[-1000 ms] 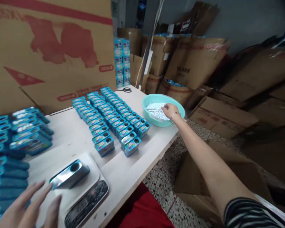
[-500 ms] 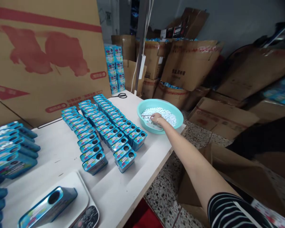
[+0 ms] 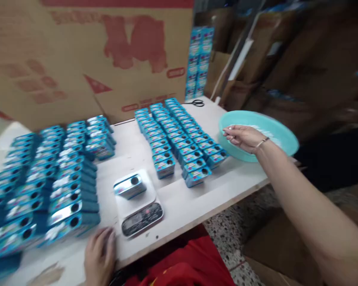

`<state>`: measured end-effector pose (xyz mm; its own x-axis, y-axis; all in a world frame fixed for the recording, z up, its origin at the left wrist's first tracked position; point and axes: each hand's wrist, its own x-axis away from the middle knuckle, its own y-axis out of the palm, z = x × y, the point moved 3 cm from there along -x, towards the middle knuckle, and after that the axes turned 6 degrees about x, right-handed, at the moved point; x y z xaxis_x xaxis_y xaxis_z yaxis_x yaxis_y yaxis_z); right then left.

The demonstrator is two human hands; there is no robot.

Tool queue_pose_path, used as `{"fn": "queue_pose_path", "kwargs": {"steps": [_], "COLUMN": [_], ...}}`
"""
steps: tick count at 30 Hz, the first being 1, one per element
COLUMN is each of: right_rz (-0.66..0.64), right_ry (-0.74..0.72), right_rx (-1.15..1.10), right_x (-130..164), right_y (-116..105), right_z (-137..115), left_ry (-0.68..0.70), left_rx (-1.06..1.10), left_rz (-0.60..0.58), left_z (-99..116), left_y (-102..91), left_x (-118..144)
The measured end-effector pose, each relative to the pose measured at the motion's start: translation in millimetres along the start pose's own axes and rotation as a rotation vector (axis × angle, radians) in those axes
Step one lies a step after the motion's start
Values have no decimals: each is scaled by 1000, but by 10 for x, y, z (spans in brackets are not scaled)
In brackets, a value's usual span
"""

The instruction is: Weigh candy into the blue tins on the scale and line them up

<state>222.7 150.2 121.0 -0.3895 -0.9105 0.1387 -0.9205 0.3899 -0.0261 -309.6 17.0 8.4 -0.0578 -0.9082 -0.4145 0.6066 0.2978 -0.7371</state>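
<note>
My right hand (image 3: 246,137) hovers at the left rim of a turquoise basin (image 3: 290,137) holding small white pellets (image 3: 270,135). Its fingertips are pinched together; whatever they hold is too small and blurred to name. Near the front table edge, my left hand (image 3: 100,254) rests loosely with slightly apart fingers and nothing seen in them. Just right of it is a white digital scale (image 3: 141,210) with one blue tin (image 3: 130,186) standing on it, its round top hole showing. Rows of similar blue tins (image 3: 179,135) stand between the scale and the basin.
More rows of blue tins (image 3: 74,178) fill the table's left side, with white pieces on some tops. Black scissors (image 3: 197,103) lie at the back near stacked blue packs (image 3: 197,63). A large cardboard box (image 3: 116,51) stands behind. Other cartons (image 3: 301,59) are on the right.
My right hand has lifted from the pellets and moved to the basin's left rim. The view has swung left, bringing my left hand and the whole scale into sight.
</note>
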Motion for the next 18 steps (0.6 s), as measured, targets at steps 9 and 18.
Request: {"fn": "queue_pose_path", "kwargs": {"steps": [9,18], "right_rz": [-721,-714], "right_ry": [-285,-523], "right_rx": [747,1218], "right_x": [1108,1263], "right_y": [2397,2832], "right_z": [-332,-165], "left_ry": [8,-1], "left_rx": [39,86], "left_rz": [42,49], "left_z": [2,-34], "left_y": [-31,-53], "left_x": [122,176]}}
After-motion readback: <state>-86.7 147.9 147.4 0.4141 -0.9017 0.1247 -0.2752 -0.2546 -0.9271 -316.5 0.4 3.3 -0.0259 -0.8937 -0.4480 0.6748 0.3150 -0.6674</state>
